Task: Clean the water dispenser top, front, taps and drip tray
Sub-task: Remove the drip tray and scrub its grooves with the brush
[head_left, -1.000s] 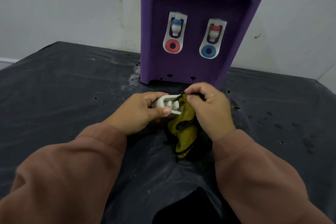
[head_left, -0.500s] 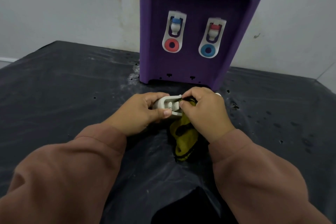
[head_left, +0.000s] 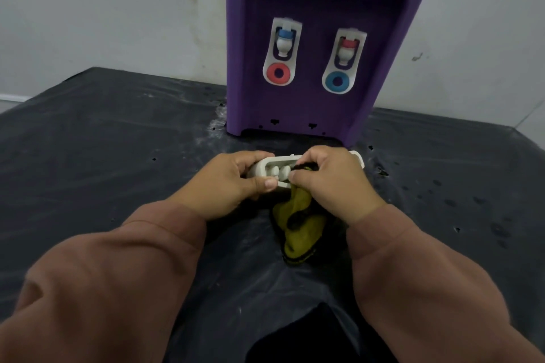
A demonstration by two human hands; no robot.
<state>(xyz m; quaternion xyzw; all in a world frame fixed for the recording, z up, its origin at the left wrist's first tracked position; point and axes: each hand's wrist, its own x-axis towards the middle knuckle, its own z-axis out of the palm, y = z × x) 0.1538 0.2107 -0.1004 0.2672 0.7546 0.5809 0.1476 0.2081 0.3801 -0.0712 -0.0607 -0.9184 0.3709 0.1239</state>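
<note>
Left grip [head_left: 233, 183] is curled round the left end of the white drip tray [head_left: 267, 166], thumb on the near edge, holding it low at the black-covered desk [head_left: 103, 132], just in front of the purple water dispenser [head_left: 312, 103]. The tray looks like light, stiff plastic, probably slick when wet, so I'd hold it by the end walls like this. The yellow cloth [head_left: 298, 224] is soft and floppy, mostly trailing onto the desk. Right grip [head_left: 333, 183] is pinched on the cloth's top bunch, pressing it into the tray's middle.
</note>
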